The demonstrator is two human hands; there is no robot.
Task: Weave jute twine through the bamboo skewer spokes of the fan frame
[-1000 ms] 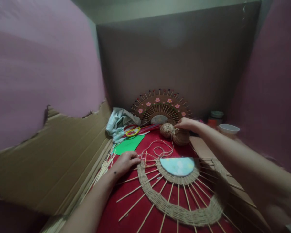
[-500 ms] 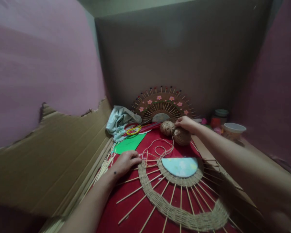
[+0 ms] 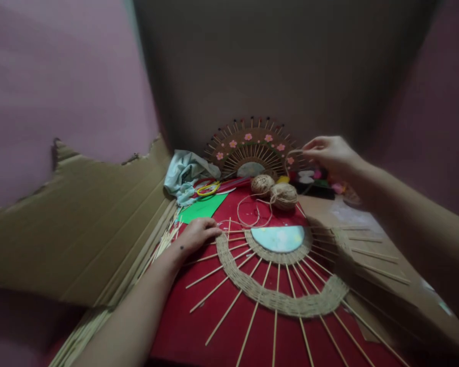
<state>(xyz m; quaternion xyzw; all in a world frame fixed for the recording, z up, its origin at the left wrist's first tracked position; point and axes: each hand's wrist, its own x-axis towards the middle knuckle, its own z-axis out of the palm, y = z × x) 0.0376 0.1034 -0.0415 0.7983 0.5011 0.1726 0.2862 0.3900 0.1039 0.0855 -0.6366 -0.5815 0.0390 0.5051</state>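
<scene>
On the red cloth (image 3: pixel 187 331) lies a half-round fan frame of thin sticks, with a woven twine band (image 3: pixel 268 298) around it and a pale blue half-disc (image 3: pixel 281 238) at its centre. My left hand (image 3: pixel 199 233) is closed at the band's upper left end, pinching it where loose twine comes off. Raised at the right, my right hand (image 3: pixel 334 153) pinches a strand of twine (image 3: pixel 290 153) that hangs down toward two twine balls (image 3: pixel 284 196). Between the balls and the frame, loose twine (image 3: pixel 248 225) lies in loops.
Behind the balls stands a finished-looking fan with pink flowers (image 3: pixel 248 137). Yellow-handled scissors (image 3: pixel 208 189), a light blue cloth (image 3: pixel 185 171) and a green sheet (image 3: pixel 204 208) lie at the back left. Cardboard (image 3: pixel 99 219) borders the left side; loose sticks (image 3: pixel 164 250) lie along it.
My right hand has lifted from the twine balls up and to the right, drawing a strand along. My left hand stays at the band's end. The view has tilted downward.
</scene>
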